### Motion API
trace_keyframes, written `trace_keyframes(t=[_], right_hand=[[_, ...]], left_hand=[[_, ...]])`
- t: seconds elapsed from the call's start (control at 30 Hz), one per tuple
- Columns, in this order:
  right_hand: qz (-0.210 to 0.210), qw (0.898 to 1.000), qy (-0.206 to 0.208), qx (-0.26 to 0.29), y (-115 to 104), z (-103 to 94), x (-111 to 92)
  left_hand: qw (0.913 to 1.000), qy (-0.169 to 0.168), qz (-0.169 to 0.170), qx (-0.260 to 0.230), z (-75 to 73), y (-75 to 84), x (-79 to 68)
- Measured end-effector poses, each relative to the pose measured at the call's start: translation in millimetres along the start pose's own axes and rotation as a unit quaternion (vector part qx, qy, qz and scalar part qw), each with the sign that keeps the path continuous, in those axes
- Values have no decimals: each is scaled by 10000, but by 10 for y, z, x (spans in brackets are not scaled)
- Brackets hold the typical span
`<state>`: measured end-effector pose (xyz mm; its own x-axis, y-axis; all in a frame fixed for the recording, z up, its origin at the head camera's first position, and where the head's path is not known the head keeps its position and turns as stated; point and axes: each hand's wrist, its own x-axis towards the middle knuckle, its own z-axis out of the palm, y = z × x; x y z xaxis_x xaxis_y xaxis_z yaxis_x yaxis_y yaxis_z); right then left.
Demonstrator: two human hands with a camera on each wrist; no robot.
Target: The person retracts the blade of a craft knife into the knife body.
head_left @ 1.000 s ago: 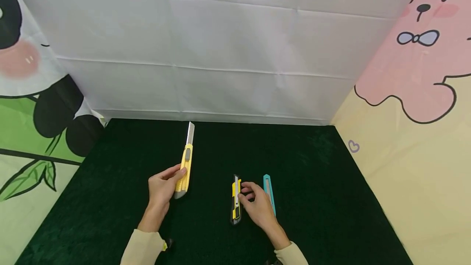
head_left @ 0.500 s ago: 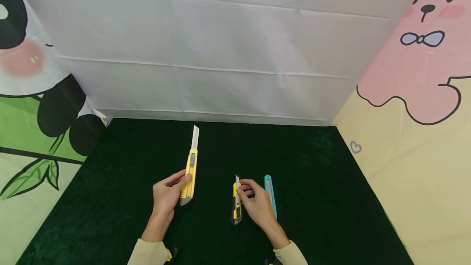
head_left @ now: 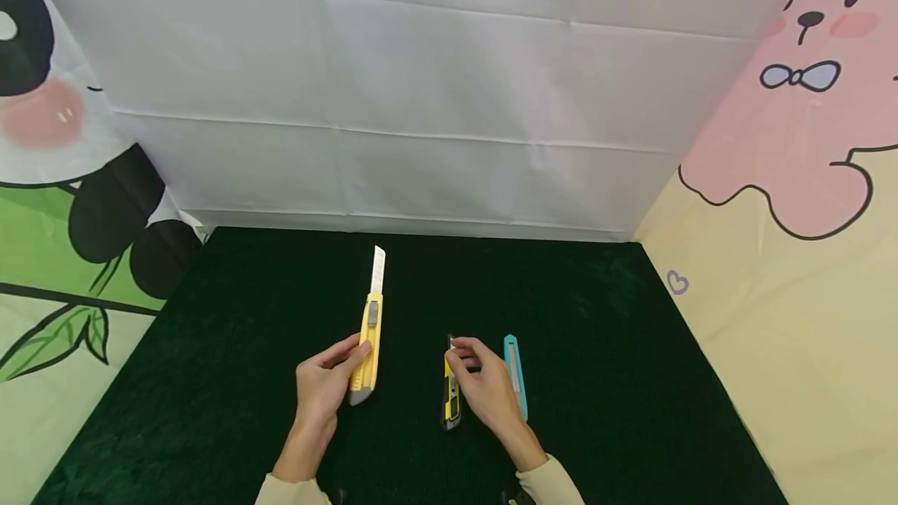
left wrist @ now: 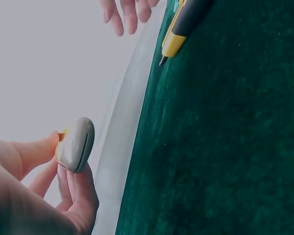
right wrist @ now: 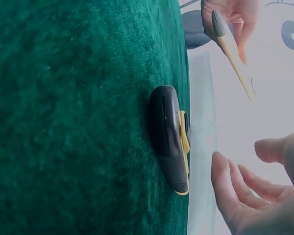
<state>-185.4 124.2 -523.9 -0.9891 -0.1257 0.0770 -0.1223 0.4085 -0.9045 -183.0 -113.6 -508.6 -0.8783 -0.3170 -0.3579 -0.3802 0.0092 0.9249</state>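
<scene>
My left hand [head_left: 324, 384] pinches a yellow box cutter [head_left: 370, 345] by its handle, thumb on top. Its blade is extended, pointing away, and its grey end cap [left wrist: 78, 144] faces the left wrist camera. A black-and-yellow box cutter [head_left: 451, 400] lies on the green cloth [head_left: 575, 427], blade end pointing away. Over its upper part is my right hand [head_left: 486, 384], overlapping it in the head view. The right wrist view has the thumb and fingers [right wrist: 225, 181] spread, with nothing between them. To the right of that hand lies a teal box cutter [head_left: 514, 361], its near end partly hidden.
A white sheet [head_left: 435, 100] hangs behind the far edge of the cloth-covered table. Cartoon-printed sheets stand at the sides, a panda print [head_left: 42, 131] on the left and a pink bear print [head_left: 807, 123] on the right.
My left hand has brought the yellow box cutter right and a little nearer to me. The right hand has shifted slightly left over the black-and-yellow box cutter. Both cutters on the cloth stay put.
</scene>
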Motion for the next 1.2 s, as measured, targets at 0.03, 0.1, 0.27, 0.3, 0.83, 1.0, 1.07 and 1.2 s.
trace_keyframes(t=[0.03,0.1,0.27,0.3,0.83,1.0,1.07,1.2], right_hand=[[-8,10000,4,17,-3,2,3],[-18,10000,15,36,-7,7,8],[-2,10000,37,-6,-49,31,14],[2,10000,34,2,-58,38,13],[-173,9987,-12,478,-144,139,53],[-172,9981,-37,594,-202,178,60],[-110,9980,-50,612,-226,190,66],[-133,9979,-46,630,-253,204,81]], left_hand=[[10000,-5,-12,-7,7,-6,-8],[10000,-4,-29,0,20,-22,-25],[10000,45,-52,-48,56,-63,-73],[9999,53,-62,-74,65,-70,-86],[9995,113,-164,-228,160,-94,-270],[9995,151,-126,-253,193,-93,-322],[9994,160,-110,-281,210,-97,-333],[9992,156,-113,-344,245,-104,-351]])
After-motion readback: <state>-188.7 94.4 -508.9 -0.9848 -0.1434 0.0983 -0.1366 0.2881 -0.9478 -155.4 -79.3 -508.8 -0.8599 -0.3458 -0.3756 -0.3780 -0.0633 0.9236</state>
